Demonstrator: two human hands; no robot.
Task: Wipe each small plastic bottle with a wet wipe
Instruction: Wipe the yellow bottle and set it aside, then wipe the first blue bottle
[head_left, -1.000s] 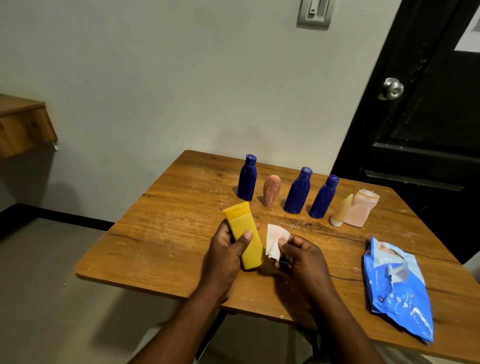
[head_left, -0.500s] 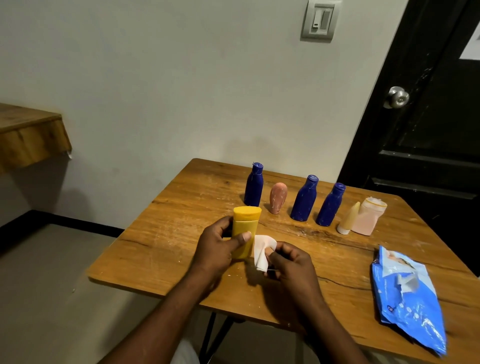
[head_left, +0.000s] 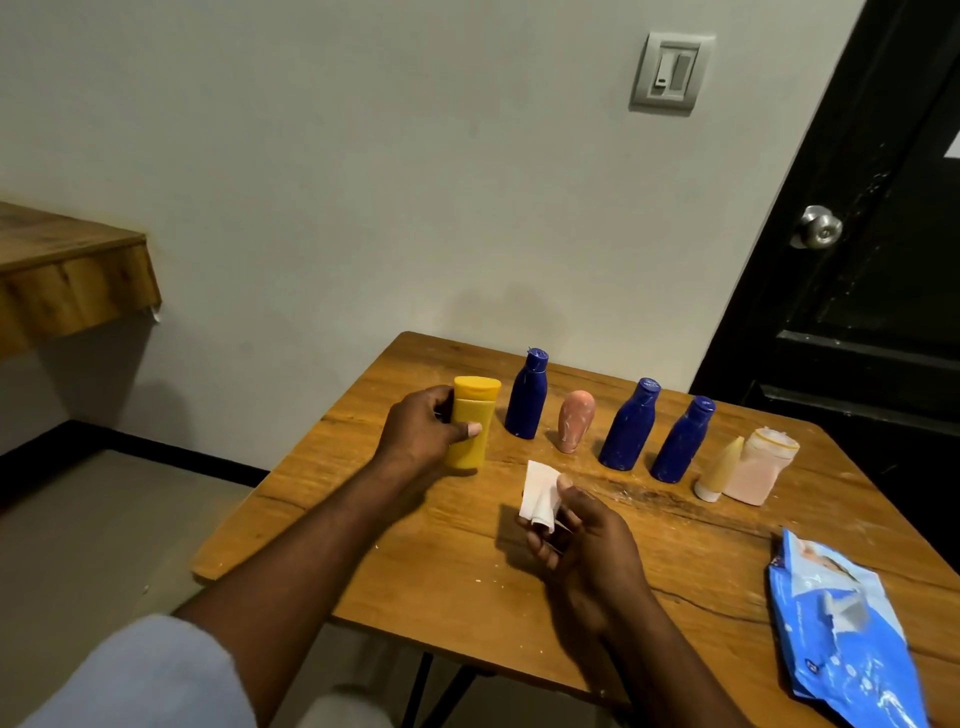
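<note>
Two hands are out over the wooden table. Nearest me, the right hand hovers above the boards, thumb and fingertips pinched on a folded white wet wipe that sticks up and away from the palm. Off to the right, by the table's near edge, lies a crumpled blue wipes pack.

Farther out and to the left, the left hand is wrapped around the yellow bottle, thumb across its front and fingers behind. The bottle is upright, cap on top, with its base at the tabletop, though I cannot tell whether it rests there. It sits at the left end of the back row, just beside the first blue bottle. Along the row come a pinkish bottle, a second blue bottle, a third blue bottle, and a cream tube touching a pale pink bottle.

To my eye the yellow one is finished and the first blue bottle comes next. It stands upright, ahead and left of the wipe, and just to the right of the left hand, which is the nearer one.
</note>
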